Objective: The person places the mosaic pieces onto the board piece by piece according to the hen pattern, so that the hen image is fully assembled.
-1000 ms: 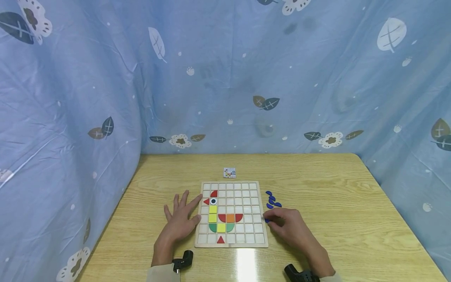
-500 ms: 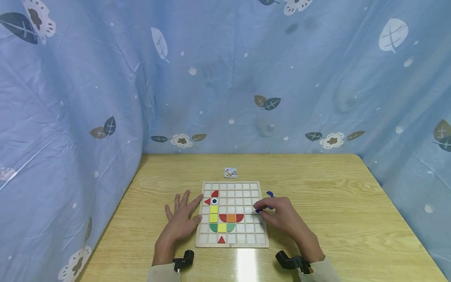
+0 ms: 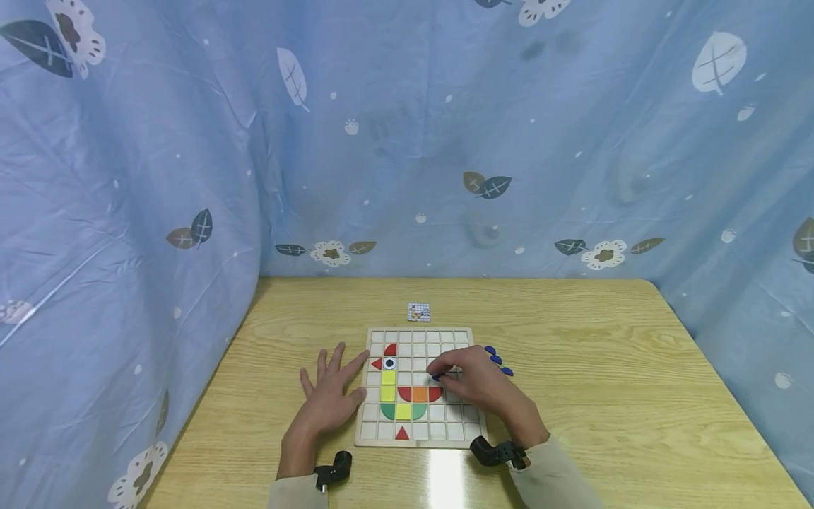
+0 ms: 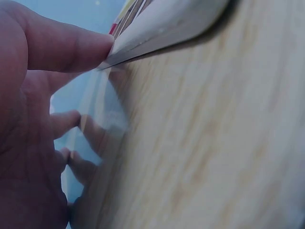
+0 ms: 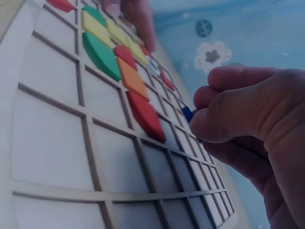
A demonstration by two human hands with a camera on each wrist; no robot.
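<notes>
A wooden grid board (image 3: 420, 443) lies on the table, bearing coloured tiles. Among them are yellow squares (image 3: 388, 385), an orange square (image 3: 420, 394), red quarter-rounds (image 3: 404, 394), green quarter-rounds (image 3: 420, 411), red triangles (image 3: 402, 433) and a black-and-white eye tile (image 3: 389, 363). My right hand (image 3: 473, 378) pinches a blue tile (image 5: 187, 113) over the board, just above the right red quarter-round; fingers hide most of its shape. With fingers spread, my left hand (image 3: 331, 392) rests at the board's left edge, its thumb (image 4: 71, 47) touching the rim in the left wrist view.
Several blue tiles (image 3: 496, 360) lie on the table right of the board, partly behind my right hand. A small printed card (image 3: 418, 312) with a grid picture lies beyond the board's far edge. A blue patterned curtain (image 3: 407, 141) hangs around the table (image 3: 591, 353).
My right hand has picked a blue tile from beside the board and carried it left over the grid. The left hand stays at the board's edge.
</notes>
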